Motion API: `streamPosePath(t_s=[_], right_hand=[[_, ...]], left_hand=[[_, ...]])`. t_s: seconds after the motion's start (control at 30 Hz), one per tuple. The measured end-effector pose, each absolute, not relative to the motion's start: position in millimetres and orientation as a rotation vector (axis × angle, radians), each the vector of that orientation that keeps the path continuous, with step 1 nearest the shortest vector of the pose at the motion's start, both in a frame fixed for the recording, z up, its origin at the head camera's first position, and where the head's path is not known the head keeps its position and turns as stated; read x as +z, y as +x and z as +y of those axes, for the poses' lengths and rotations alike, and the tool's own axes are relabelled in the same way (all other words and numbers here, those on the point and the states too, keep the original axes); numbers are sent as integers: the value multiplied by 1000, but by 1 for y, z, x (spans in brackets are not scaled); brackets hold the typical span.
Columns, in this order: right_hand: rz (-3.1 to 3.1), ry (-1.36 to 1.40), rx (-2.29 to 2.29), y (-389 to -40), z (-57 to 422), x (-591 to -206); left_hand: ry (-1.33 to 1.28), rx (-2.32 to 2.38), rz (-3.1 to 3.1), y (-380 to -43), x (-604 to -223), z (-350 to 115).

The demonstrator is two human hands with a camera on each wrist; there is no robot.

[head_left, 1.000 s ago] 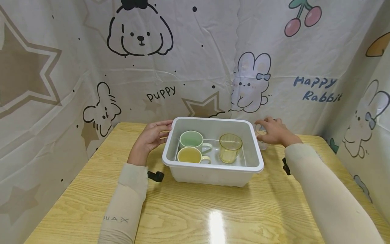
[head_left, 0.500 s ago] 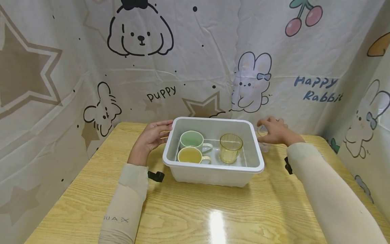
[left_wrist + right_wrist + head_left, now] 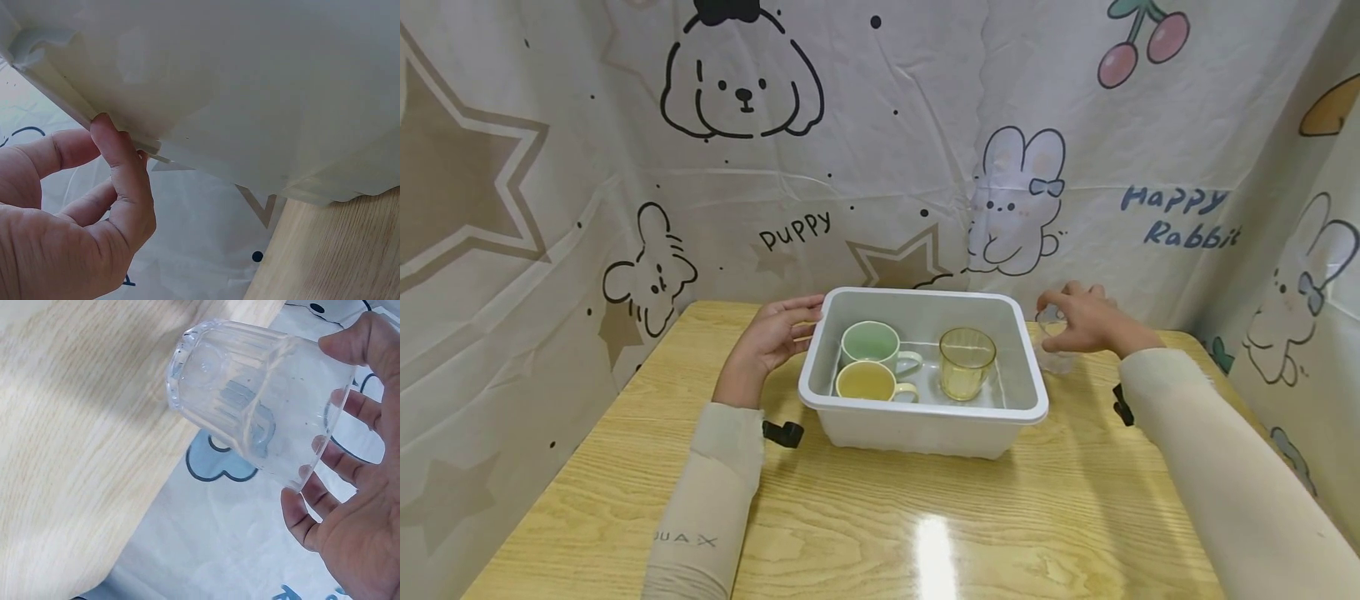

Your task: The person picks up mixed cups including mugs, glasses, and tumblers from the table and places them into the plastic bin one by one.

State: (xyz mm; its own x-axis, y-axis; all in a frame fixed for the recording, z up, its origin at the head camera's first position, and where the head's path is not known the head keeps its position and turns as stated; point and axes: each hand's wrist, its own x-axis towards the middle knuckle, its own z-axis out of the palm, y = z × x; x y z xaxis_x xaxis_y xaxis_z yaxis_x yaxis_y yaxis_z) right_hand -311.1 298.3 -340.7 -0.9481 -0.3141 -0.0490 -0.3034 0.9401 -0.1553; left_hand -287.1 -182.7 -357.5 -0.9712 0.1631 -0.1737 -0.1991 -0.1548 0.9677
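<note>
In the head view a white plastic bin stands on the table. My left hand is at its left side; up close in the left wrist view, curled fingers grip the bin's rim. Beyond the bin's right side, my right hand holds a clear drinking glass. The right wrist view has thumb and fingers around the mouth of that ribbed glass, its base toward the table. Inside the bin are a green mug, a yellow mug and a yellow-tinted glass.
The wooden table extends in front of the bin and to both sides. A printed fabric curtain hangs behind it and along the left and right sides.
My right hand and the clear glass have shifted slightly right, a little farther from the bin. The left hand and the bin stay where they were.
</note>
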Motion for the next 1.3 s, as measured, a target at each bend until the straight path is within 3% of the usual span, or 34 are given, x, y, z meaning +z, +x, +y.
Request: streamPosePath(t_s=[1.3], right_hand=[[3053, -581, -131, -282, 298, -274]], left_hand=[[-36, 2213, 1871, -286, -357, -183]])
